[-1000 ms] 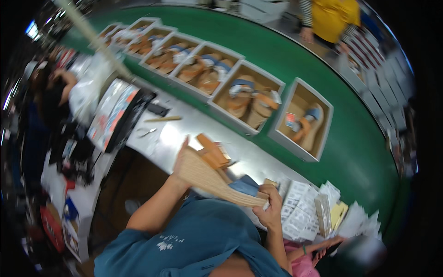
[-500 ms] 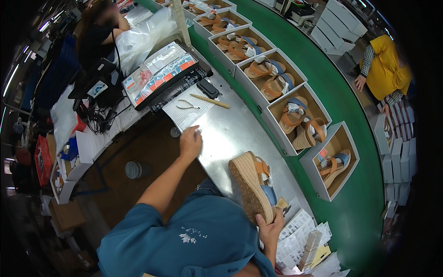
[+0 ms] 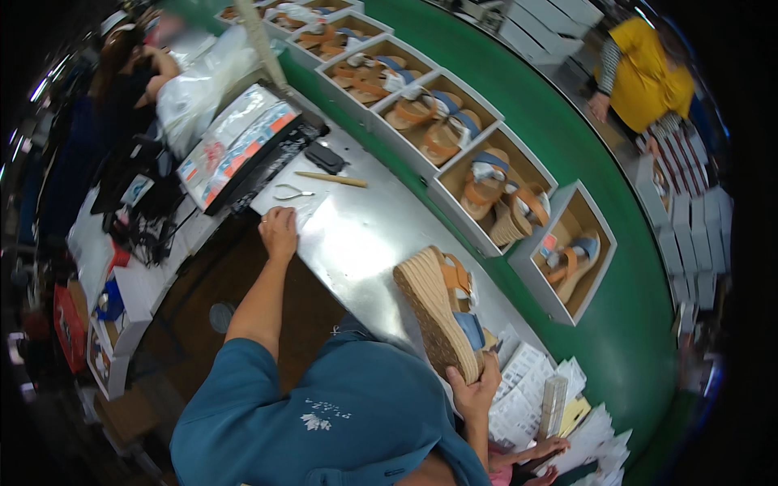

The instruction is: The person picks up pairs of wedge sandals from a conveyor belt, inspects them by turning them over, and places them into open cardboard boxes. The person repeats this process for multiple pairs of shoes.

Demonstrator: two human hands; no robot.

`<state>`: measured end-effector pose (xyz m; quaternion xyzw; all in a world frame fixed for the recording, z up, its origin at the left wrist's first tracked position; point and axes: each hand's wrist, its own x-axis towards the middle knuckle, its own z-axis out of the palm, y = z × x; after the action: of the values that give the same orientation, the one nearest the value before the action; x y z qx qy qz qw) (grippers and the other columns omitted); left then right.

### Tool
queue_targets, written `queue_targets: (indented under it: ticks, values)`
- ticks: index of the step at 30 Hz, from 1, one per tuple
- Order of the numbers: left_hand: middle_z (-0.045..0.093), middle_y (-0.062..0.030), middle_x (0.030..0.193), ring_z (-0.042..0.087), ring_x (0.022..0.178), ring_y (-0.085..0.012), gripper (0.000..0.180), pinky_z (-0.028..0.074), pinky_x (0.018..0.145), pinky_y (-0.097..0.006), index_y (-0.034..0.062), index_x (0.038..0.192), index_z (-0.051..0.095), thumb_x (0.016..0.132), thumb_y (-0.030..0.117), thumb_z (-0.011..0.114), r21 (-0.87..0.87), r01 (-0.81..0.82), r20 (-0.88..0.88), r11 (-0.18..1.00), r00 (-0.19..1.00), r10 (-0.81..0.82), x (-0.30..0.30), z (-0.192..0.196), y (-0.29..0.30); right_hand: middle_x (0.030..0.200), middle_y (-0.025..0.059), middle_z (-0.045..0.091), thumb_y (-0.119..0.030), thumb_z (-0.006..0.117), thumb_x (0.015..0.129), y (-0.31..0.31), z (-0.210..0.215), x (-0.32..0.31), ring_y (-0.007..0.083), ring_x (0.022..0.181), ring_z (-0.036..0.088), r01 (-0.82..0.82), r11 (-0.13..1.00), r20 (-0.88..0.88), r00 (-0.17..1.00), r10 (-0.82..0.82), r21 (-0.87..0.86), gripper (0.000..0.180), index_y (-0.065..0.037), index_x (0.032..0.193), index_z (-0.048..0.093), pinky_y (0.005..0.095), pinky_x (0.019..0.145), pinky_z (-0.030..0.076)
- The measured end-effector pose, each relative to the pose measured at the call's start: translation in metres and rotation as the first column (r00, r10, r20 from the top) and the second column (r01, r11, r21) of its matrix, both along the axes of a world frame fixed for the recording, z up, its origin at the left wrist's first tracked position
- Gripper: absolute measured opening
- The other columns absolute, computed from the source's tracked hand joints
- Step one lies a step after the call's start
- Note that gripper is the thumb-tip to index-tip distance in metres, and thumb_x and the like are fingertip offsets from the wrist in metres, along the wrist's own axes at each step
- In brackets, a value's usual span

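Observation:
My right hand [image 3: 476, 387] grips a wedge sandal [image 3: 438, 312] by its heel end, tilted with the rope-wrapped sole towards me. The sandal has tan and blue straps with white stuffing between them. My left hand [image 3: 279, 232] rests at the metal table's [image 3: 348, 235] left edge, by the corner of a white sheet [image 3: 267, 194]. Its fingers are curled together; whatever they may pinch is too small to make out. Just beyond them lie small nippers [image 3: 305, 193], a wooden stick [image 3: 331, 179] and a black oblong object [image 3: 324, 158].
Beyond the table, a green conveyor [image 3: 600, 348] carries open boxes of sandals; the nearest box [image 3: 596, 275] holds one sandal. Papers [image 3: 523, 381] lie at right, near another person's hands [image 3: 553, 447]. A tray of tags [image 3: 243, 146] stands at far left. Someone in yellow [image 3: 648, 77] is across.
My view has swung a little, shifting the table and boxes leftward. My left hand stays by the sheet with its fingers more curled. Another person's hands have appeared at lower right.

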<state>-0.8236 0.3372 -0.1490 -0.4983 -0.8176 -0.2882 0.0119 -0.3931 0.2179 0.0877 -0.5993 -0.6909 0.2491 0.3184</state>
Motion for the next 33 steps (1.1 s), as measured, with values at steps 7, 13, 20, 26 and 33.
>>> queue_targets:
  ticks: [7, 13, 20, 26, 33]
  values:
    - [0.064, -0.0100, 0.102, 0.058, 0.098, -0.0319, 0.019, 0.046, 0.086, -0.041, 0.0086, 0.098, 0.068, 0.088, 0.024, 0.064, -0.099, -0.051, -0.074, 0.994, 0.996, 0.044, -0.013, -0.004, -0.003, 0.077, 0.0109, 0.059, -0.030, 0.088, 0.061, 0.025, 0.017, -0.004, 0.0296, 0.072, 0.056, -0.022, 0.969, 0.081, 0.997, 0.002, 0.247, 0.047, 0.000, 0.087, 0.063, 0.0377, 0.063, 0.046]
    - [0.064, -0.0041, 0.094, 0.057, 0.086, -0.0090, 0.014, 0.045, 0.079, -0.024, -0.0028, 0.101, 0.064, 0.095, 0.009, 0.061, 0.300, 0.284, 0.755, 0.911, 0.513, -0.409, 0.091, 0.115, 0.039, 0.078, 0.0089, 0.060, -0.033, 0.088, 0.060, 0.027, 0.026, 0.002, 0.0275, 0.072, 0.057, -0.005, 0.929, 0.156, 0.986, -0.056, 0.370, 0.048, -0.001, 0.087, 0.064, 0.0360, 0.063, 0.047]
    - [0.035, -0.0186, 0.150, 0.040, 0.136, -0.0276, 0.011, 0.036, 0.107, -0.037, 0.0031, 0.099, 0.069, 0.091, 0.008, 0.064, 0.474, 0.591, 0.794, 0.653, 0.034, -0.607, 0.245, 0.269, -0.031, 0.078, 0.0084, 0.060, -0.034, 0.087, 0.060, 0.025, 0.014, -0.002, 0.0297, 0.074, 0.058, 0.135, 0.872, 0.150, 0.962, -0.230, 0.471, 0.048, -0.002, 0.086, 0.064, 0.0382, 0.064, 0.048]
    - [0.028, -0.0216, 0.152, 0.040, 0.136, -0.0311, 0.010, 0.034, 0.110, -0.040, 0.0028, 0.095, 0.070, 0.088, 0.009, 0.067, 0.485, 0.616, 0.716, 0.621, 0.127, -0.686, 0.275, 0.269, -0.035, 0.078, 0.0063, 0.060, -0.035, 0.086, 0.062, 0.021, 0.015, 0.001, 0.0287, 0.076, 0.058, 0.151, 0.833, 0.196, 0.935, -0.295, 0.532, 0.046, -0.004, 0.086, 0.064, 0.0379, 0.065, 0.047]
    - [0.026, -0.0177, 0.152, 0.038, 0.136, -0.0299, 0.035, 0.033, 0.111, -0.042, 0.0051, 0.120, 0.056, 0.086, 0.005, 0.064, 0.403, 0.593, 0.815, 0.697, 0.115, -0.569, 0.287, 0.265, -0.034, 0.077, 0.0061, 0.060, -0.036, 0.085, 0.063, 0.016, 0.005, 0.009, 0.0287, 0.076, 0.057, 0.147, 0.807, 0.190, 0.933, -0.305, 0.572, 0.046, -0.004, 0.087, 0.063, 0.0391, 0.066, 0.047]
